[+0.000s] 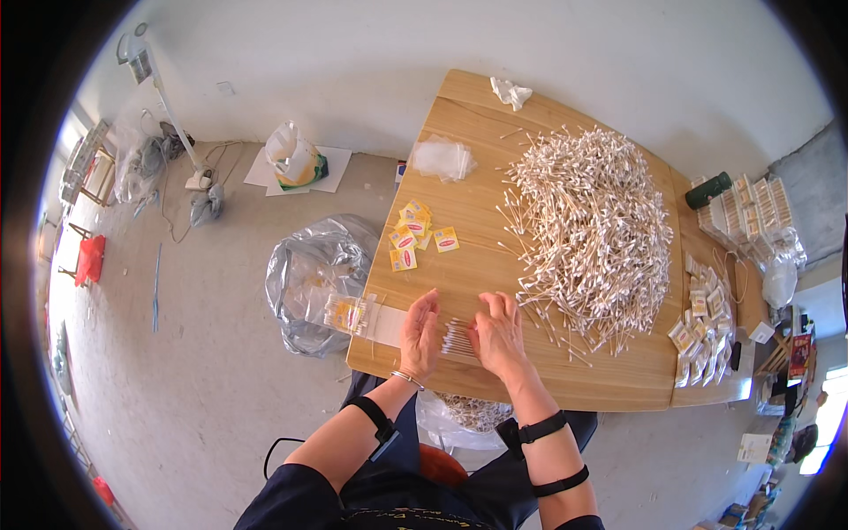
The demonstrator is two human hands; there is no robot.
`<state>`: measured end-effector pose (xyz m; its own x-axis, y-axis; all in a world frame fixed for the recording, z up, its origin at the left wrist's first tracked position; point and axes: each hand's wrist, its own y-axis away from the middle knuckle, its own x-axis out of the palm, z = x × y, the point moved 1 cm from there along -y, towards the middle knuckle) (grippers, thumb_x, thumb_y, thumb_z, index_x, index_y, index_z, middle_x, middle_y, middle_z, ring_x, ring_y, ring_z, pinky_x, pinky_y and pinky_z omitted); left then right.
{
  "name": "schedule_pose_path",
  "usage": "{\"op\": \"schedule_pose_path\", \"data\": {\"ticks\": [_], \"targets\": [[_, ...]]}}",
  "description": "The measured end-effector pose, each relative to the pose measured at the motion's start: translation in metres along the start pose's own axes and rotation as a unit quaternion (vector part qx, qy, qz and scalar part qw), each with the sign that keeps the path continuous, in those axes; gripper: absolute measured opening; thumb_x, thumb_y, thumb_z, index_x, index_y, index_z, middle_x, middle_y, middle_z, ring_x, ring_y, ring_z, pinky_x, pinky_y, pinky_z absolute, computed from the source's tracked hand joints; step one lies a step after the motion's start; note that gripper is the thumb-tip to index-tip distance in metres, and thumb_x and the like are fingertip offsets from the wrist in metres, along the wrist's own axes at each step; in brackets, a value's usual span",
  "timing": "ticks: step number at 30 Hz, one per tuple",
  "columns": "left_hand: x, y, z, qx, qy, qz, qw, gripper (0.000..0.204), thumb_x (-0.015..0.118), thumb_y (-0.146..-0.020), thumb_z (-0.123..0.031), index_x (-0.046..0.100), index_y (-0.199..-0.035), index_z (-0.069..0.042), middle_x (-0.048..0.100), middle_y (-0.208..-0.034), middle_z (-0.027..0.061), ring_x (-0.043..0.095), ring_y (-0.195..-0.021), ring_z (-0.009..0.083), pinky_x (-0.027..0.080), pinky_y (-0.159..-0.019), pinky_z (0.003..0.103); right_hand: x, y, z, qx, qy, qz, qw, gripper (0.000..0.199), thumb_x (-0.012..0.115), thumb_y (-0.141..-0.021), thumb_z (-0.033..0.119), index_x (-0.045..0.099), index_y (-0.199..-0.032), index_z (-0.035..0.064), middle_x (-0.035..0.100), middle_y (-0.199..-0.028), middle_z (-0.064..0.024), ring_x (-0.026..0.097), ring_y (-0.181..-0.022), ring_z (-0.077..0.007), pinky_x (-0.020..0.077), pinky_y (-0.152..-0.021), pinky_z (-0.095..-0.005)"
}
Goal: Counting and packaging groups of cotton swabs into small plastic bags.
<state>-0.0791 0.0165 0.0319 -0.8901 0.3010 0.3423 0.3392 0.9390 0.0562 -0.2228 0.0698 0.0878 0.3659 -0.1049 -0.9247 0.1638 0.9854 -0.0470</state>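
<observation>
A small row of cotton swabs point(457, 338) lies side by side near the table's front edge, between my two hands. My left hand point(420, 336) stands on edge at the row's left end, fingers stretched and nothing seen in its grip. At the right end, my right hand point(500, 336) is bent over the swabs with its fingers loosely curved and its thumb by their tips. Left of my left hand is a white strip point(386, 325), and beyond it a clear packet of swabs point(346, 314) with a yellow label reaches the table's left edge.
A large heap of loose swabs point(596, 238) covers the right of the wooden table point(477, 212). Yellow cards point(413, 231) and clear bags point(443, 159) lie at the left. Filled packets point(705, 322) are piled farther right. A grey plastic bag point(305, 265) stands on the floor.
</observation>
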Motion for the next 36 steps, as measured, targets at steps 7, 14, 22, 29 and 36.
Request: {"op": "schedule_pose_path", "data": {"ticks": [7, 14, 22, 29, 36], "targets": [[-0.003, 0.001, 0.002, 0.012, -0.010, -0.006, 1.000, 0.036, 0.046, -0.100, -0.014, 0.046, -0.133, 0.002, 0.050, -0.135, 0.0108, 0.047, -0.123, 0.0174, 0.034, -0.110, 0.033, -0.005, -0.001, 0.005, 0.019, -0.022, 0.011, 1.000, 0.009, 0.069, -0.074, 0.007, 0.067, -0.081, 0.0032, 0.048, -0.131, -0.0146, 0.037, -0.127, -0.0359, 0.0311, -0.107, -0.0487], [-0.001, 0.000, 0.003, 0.014, 0.000, 0.007, 1.000, 0.040, 0.043, -0.097, -0.006, 0.041, -0.136, 0.004, 0.049, -0.136, 0.0129, 0.045, -0.128, 0.0204, 0.032, -0.111, 0.034, -0.001, -0.001, -0.002, 0.007, -0.008, 0.026, 1.000, 0.009, 0.070, -0.073, 0.007, 0.067, -0.081, 0.0049, 0.045, -0.134, -0.0129, 0.035, -0.128, -0.0350, 0.0301, -0.106, -0.0475], [0.001, -0.001, 0.000, 0.012, -0.008, 0.010, 1.000, 0.036, 0.050, -0.095, -0.005, 0.044, -0.130, 0.005, 0.048, -0.137, 0.0163, 0.043, -0.131, 0.0225, 0.031, -0.111, 0.035, -0.003, 0.006, -0.007, 0.037, -0.094, -0.005, 0.995, 0.008, 0.070, -0.075, 0.007, 0.065, -0.081, 0.0058, 0.047, -0.130, -0.0122, 0.036, -0.125, -0.0351, 0.0302, -0.105, -0.0474], [0.014, 0.002, -0.029, -0.015, -0.128, 0.022, 0.991, 0.023, 0.068, -0.089, -0.012, 0.060, -0.103, 0.004, 0.056, -0.125, 0.0203, 0.053, -0.119, 0.0223, 0.041, -0.102, 0.034, -0.019, 0.013, 0.004, 0.021, -0.147, -0.083, 0.985, 0.009, 0.068, -0.077, 0.006, 0.063, -0.083, 0.0060, 0.051, -0.123, -0.0130, 0.042, -0.116, -0.0357, 0.0339, -0.100, -0.0472], [0.016, 0.013, -0.070, -0.089, -0.056, 0.020, 0.994, 0.018, 0.068, -0.090, -0.013, 0.063, -0.094, 0.004, 0.066, -0.089, 0.0034, 0.059, -0.086, 0.0072, 0.049, -0.076, 0.023, -0.032, 0.025, 0.035, -0.006, -0.219, -0.087, 0.972, 0.009, 0.065, -0.083, 0.005, 0.059, -0.089, 0.0032, 0.062, -0.096, -0.0113, 0.056, -0.094, -0.0284, 0.0444, -0.086, -0.0379]]}}
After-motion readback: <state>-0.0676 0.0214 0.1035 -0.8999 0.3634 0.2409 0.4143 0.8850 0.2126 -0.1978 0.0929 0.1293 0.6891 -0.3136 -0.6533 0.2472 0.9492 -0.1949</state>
